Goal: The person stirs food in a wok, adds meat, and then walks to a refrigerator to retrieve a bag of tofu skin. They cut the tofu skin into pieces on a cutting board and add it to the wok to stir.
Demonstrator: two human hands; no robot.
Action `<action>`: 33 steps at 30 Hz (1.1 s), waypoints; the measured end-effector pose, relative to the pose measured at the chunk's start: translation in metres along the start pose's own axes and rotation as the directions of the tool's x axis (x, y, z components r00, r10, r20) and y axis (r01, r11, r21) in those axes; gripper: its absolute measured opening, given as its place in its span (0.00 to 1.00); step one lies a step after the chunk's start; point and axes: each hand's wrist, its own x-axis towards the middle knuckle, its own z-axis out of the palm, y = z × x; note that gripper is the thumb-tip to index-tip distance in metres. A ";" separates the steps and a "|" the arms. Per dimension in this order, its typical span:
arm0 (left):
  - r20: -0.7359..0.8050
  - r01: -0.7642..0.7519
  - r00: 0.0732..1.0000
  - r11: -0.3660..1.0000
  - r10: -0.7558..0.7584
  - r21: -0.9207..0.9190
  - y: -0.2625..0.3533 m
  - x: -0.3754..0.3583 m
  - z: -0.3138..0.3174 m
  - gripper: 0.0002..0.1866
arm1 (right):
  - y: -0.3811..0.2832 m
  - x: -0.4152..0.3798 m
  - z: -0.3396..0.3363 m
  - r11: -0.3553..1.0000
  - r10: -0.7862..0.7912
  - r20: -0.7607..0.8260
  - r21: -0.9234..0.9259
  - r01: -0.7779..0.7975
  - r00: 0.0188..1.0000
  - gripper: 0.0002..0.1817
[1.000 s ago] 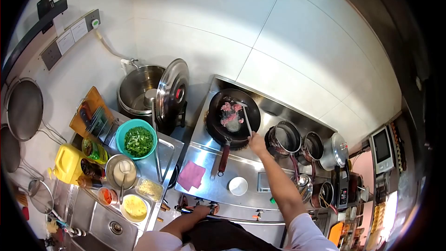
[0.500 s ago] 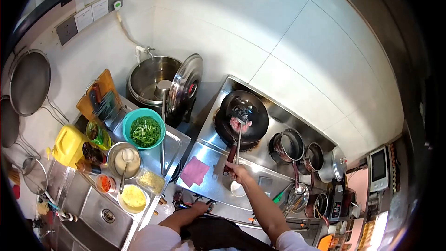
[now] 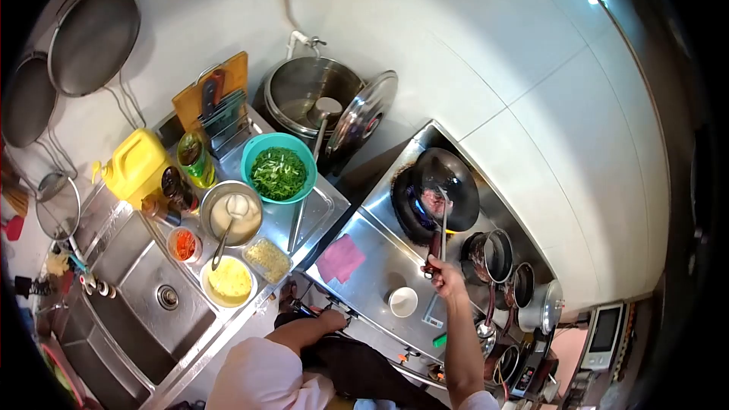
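Observation:
My right hand [image 3: 445, 276] is wrapped round the brown handle [image 3: 434, 246] of a black wok [image 3: 459, 216] and the shaft of a long-handled metal cooking utensil [image 3: 445, 220]. Pinkish meat [image 3: 433, 201] lies in the wok around the utensil's head, whose shape is hidden. The wok sits tilted and shifted right of its burner [image 3: 410, 216], where blue and yellow flame shows. Low at the stove's front edge, my left hand [image 3: 332, 320] has curled fingers at a stove knob [image 3: 348, 323]; the fingertips are small and partly hidden.
Left of the stove stand a teal bowl [image 3: 307, 144] of chopped greens, a pot [image 3: 258, 231] of pale liquid with a ladle, and bottles. A purple cloth [image 3: 340, 258] and white cup [image 3: 402, 301] lie on the stove front. More pans [image 3: 497, 254] are at right.
The view has swung left. The wok has come off its burner to the right and tilted, and flame now shows beside it. My left hand stays by the knob.

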 end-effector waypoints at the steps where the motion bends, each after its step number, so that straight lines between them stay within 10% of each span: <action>1: 0.021 -0.047 0.999 0.998 0.046 0.046 -0.004 0.005 0.005 0.12 | -0.005 -0.004 0.000 1.000 0.004 0.005 -0.011 -0.004 1.000 0.10; 33: 0.001 -0.012 1.000 0.999 0.012 -0.035 -0.011 0.018 0.021 0.15 | 0.006 0.011 0.001 0.997 0.053 0.026 0.056 -0.054 0.998 0.11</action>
